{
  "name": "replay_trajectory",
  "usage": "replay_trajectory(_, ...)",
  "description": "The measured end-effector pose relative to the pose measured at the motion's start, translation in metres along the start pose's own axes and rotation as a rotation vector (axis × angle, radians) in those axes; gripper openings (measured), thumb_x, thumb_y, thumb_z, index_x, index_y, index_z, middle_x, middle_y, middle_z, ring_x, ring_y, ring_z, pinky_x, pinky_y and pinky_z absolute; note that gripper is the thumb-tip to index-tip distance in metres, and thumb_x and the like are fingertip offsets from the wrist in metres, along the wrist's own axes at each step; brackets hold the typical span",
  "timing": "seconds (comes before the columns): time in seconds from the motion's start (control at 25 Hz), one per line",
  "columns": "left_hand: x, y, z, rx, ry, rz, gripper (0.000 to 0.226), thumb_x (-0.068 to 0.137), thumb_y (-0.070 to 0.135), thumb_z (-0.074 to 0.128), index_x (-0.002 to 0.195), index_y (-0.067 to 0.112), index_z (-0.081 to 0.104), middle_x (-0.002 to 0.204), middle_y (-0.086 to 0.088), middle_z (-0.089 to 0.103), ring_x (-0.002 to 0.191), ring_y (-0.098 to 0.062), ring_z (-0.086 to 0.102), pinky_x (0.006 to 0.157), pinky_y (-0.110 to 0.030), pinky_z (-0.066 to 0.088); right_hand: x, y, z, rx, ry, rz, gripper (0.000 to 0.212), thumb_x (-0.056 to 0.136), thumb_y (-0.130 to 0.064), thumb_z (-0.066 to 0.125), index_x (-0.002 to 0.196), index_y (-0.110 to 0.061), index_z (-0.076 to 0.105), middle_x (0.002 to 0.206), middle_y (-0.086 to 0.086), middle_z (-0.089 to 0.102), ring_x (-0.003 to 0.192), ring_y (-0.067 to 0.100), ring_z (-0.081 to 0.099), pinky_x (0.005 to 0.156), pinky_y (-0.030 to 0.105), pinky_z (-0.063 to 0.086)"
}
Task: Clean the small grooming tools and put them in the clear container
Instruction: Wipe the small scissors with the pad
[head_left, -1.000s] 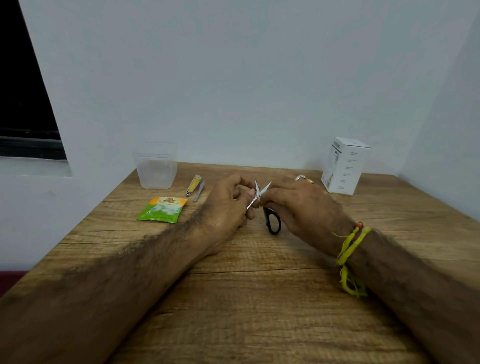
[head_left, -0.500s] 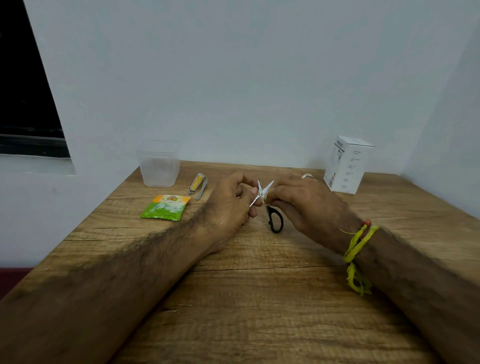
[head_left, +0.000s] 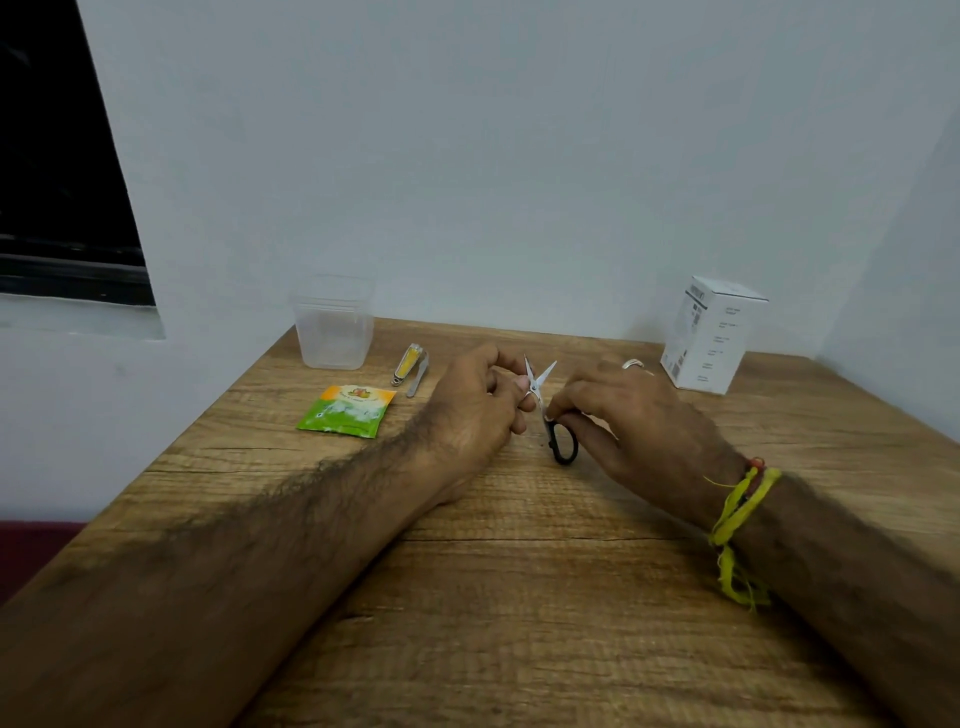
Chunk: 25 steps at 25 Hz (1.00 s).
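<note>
Small scissors (head_left: 550, 415) with black loop handles and short steel blades stand between my hands at the table's middle, blades spread and pointing up. My left hand (head_left: 480, 410) pinches the scissors near the pivot. My right hand (head_left: 631, 421) grips the black handles from the right, one loop showing below its fingers. A nail clipper (head_left: 410, 366) with a yellow top lies left of my left hand. The clear container (head_left: 333, 325) stands empty at the back left. A green and orange sachet (head_left: 347, 410) lies flat in front of it.
A white cardboard box (head_left: 714, 335) stands at the back right near the wall corner. The wooden table (head_left: 519, 597) meets the wall behind, and its left edge runs close to the container and sachet.
Both hands stay on the scissors. My right hand has slid down from the blades to the handles, so more of the blades shows. The camera has tilted slightly.
</note>
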<state>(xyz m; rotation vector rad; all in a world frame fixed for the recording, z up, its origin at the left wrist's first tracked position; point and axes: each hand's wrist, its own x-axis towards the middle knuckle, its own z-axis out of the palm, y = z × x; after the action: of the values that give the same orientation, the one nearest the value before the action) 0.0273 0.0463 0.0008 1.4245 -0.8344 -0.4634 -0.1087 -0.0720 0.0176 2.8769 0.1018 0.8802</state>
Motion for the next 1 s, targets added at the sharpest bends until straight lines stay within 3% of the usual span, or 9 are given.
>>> replay_trajectory(0.16, 0.001, -0.001, 0.002, 0.002, 0.004, 0.001, 0.011, 0.102, 0.007, 0.053, 0.106, 0.012, 0.062, 0.08, -0.007, 0.067, 0.055, -0.009, 0.055, 0.043, -0.016, 0.039, -0.004, -0.004, 0.002, -0.047, -0.056, 0.021, 0.01, 0.09, -0.008, 0.066, 0.095, -0.015, 0.071, 0.094, 0.001, 0.066, 0.083, 0.024, 0.061, 0.07, 0.03, 0.041)
replay_trajectory(0.48, 0.001, 0.001, 0.001, -0.009, 0.017, -0.004, 0.011, 0.102, 0.005, 0.053, 0.108, 0.009, 0.061, 0.083, -0.011, 0.066, 0.056, -0.011, 0.053, 0.041, -0.014, 0.038, -0.002, -0.01, 0.001, -0.038, -0.037, 0.053, 0.016, 0.091, -0.016, 0.056, 0.094, -0.013, 0.071, 0.093, 0.002, 0.066, 0.084, 0.024, 0.061, 0.073, 0.029, 0.04)
replay_trajectory(0.68, 0.001, 0.0, 0.0, -0.007, 0.009, 0.012, 0.011, 0.102, 0.004, 0.052, 0.108, 0.007, 0.06, 0.082, -0.011, 0.066, 0.057, -0.012, 0.053, 0.042, -0.015, 0.038, 0.002, -0.014, -0.003, -0.013, -0.069, 0.032, 0.014, 0.087, -0.01, 0.058, 0.089, -0.013, 0.071, 0.091, 0.002, 0.065, 0.083, 0.022, 0.061, 0.07, 0.038, 0.051)
replay_trajectory(0.8, -0.001, 0.001, 0.001, 0.004, 0.009, 0.026, 0.011, 0.102, 0.004, 0.051, 0.108, 0.008, 0.06, 0.08, -0.008, 0.065, 0.057, -0.013, 0.053, 0.044, -0.016, 0.039, 0.003, -0.017, -0.004, -0.017, -0.066, 0.028, 0.01, 0.084, -0.006, 0.063, 0.084, -0.011, 0.072, 0.083, 0.002, 0.065, 0.082, 0.021, 0.061, 0.067, 0.034, 0.048)
replay_trajectory(1.0, -0.002, 0.001, 0.001, 0.023, -0.008, 0.06, 0.011, 0.102, 0.005, 0.052, 0.104, 0.012, 0.06, 0.08, -0.008, 0.065, 0.056, -0.012, 0.053, 0.047, -0.02, 0.04, -0.003, -0.015, -0.002, 0.027, -0.045, 0.077, 0.011, 0.087, -0.005, 0.061, 0.088, -0.009, 0.072, 0.087, 0.005, 0.067, 0.086, 0.024, 0.062, 0.071, 0.031, 0.041)
